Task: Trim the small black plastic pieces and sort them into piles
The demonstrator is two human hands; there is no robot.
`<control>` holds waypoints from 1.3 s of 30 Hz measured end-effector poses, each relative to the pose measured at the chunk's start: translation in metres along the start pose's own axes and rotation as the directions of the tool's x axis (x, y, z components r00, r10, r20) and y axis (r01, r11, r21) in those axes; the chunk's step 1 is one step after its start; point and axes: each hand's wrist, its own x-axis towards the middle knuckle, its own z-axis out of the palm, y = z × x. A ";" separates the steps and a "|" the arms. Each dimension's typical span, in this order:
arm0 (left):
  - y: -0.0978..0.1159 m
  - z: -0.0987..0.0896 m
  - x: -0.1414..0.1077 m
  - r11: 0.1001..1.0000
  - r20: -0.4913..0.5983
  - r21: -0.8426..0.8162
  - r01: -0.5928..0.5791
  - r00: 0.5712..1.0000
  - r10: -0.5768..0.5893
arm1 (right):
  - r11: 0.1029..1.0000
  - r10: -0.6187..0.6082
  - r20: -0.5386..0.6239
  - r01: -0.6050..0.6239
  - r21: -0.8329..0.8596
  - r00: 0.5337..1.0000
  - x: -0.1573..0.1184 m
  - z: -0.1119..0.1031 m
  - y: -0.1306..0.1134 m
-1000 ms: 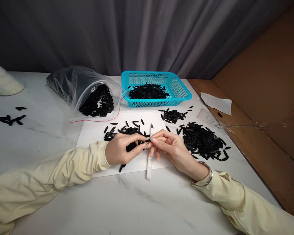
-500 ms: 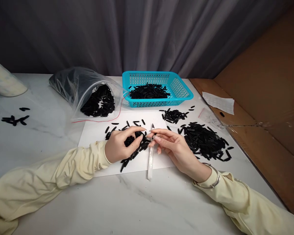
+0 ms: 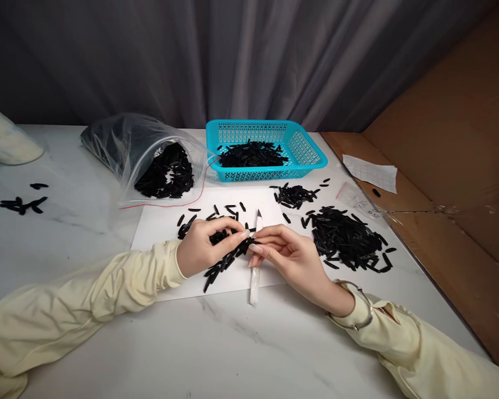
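My left hand (image 3: 210,246) is closed in a pinch, thumb and forefinger together over the white paper (image 3: 158,221); what is between these fingertips is too small to make out. Close beside it, my right hand (image 3: 293,257) pinches a small black strip (image 3: 251,241) between thumb and fingers. The two sets of fingertips nearly meet. Loose black strips (image 3: 214,271) lie on the paper beneath and around my left hand. Under my right fingertips lies a white pencil-like stick (image 3: 254,288) with a dark pointed tip; its middle is hidden.
Behind the paper stand an open clear bag (image 3: 127,147) of black strips and a blue basket (image 3: 311,158) holding more. A large pile (image 3: 345,238) and a smaller pile (image 3: 295,195) lie right. Several strips (image 3: 23,205) lie far left, near a pale container (image 3: 10,136). Cardboard (image 3: 449,166) borders the right.
My left thumb and forefinger, apart before, have come together. My right fingertips have dropped slightly toward me, baring more of the stick's dark tip. The whole view has shifted a little.
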 end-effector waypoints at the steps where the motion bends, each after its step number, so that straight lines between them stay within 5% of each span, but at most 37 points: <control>1: 0.001 0.000 0.000 1.000 0.014 -0.005 0.008 1.000 -0.008 | 0.999 -0.029 -0.018 0.028 -0.045 0.999 -0.001 0.000 0.001; 9: 0.006 0.000 0.000 0.988 0.086 -0.117 0.102 0.992 -0.092 | 0.926 -0.249 -0.010 0.235 -0.295 0.968 -0.003 -0.002 0.006; 22: 0.004 0.002 -0.003 0.834 0.202 -0.383 0.398 0.917 -0.345 | 0.898 -0.285 -0.018 0.260 -0.354 0.958 -0.004 -0.003 0.006; 39: 0.008 0.001 -0.002 0.964 0.064 -0.192 0.185 0.982 -0.176 | 0.890 -0.239 0.025 0.229 -0.395 0.971 -0.005 -0.002 0.002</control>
